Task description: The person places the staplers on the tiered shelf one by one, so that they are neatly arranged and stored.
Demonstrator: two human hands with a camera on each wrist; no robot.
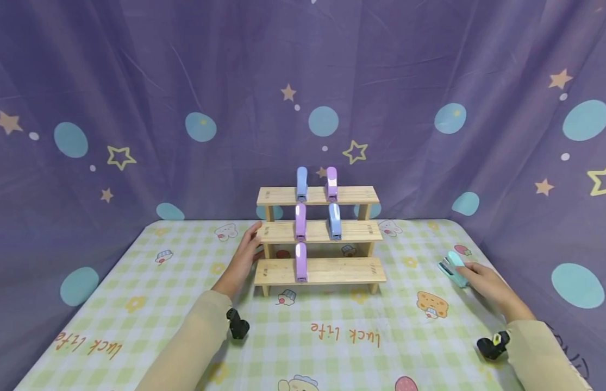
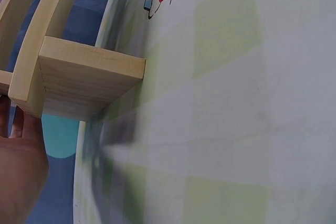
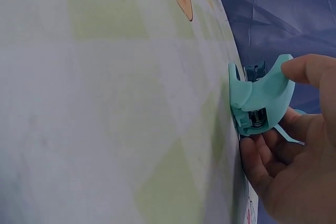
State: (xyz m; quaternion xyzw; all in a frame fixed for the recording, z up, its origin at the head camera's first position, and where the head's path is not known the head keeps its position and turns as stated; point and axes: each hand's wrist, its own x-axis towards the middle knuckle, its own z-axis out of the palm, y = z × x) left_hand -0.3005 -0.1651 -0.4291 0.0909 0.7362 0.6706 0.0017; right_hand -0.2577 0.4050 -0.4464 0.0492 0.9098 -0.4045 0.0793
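A three-tier wooden rack (image 1: pixel 342 270) stands at the middle of the table. My left hand (image 1: pixel 244 255) grips the left end of its middle shelf; in the left wrist view the fingers (image 2: pixel 19 121) reach behind the wood and are partly hidden. Out to the right, my right hand (image 1: pixel 488 285) holds a mint-green stapler (image 1: pixel 457 269), thumb on one side and fingers on the other. The right wrist view shows this stapler (image 3: pixel 265 95) at the tablecloth, too close to tell whether it is lifted. Purple staplers (image 1: pixel 301 262) and blue staplers (image 1: pixel 335 221) stand on the shelves.
The top and middle shelves carry a blue and a purple stapler each; the bottom shelf has one purple stapler left of its middle. A checked tablecloth (image 1: pixel 342 358) covers the table, and a purple curtain (image 1: pixel 263 54) hangs behind and around it.
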